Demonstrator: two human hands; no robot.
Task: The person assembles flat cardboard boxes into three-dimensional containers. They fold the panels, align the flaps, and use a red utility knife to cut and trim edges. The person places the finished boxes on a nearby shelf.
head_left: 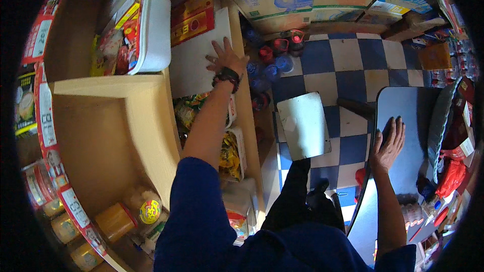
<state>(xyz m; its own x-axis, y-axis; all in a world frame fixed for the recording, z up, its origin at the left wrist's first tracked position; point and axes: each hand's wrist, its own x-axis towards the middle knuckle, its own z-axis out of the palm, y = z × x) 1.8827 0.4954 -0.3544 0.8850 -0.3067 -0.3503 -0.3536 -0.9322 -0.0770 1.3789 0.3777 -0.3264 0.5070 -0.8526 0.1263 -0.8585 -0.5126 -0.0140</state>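
Observation:
My left hand (227, 59) reaches over the shelf on the left, its fingers spread on or just above a flat white panel (194, 73). A dark bracelet circles that wrist. Beyond the fingers lies a red and gold package (194, 22). Nearer to me, below the panel, are bins of yellow-wrapped packets (229, 156), partly covered by my forearm. My right hand (388, 146) lies flat on a grey tabletop (403, 103), fingers stretched out, holding nothing.
A white plastic tub (154, 35) of red packets stands on the upper shelf. Blue and red bottles (277, 65) stand on the checkered floor beside a pale board (304, 126). Cardboard boxes (287, 0) line the back. Red bags (450, 178) and clutter crowd the right.

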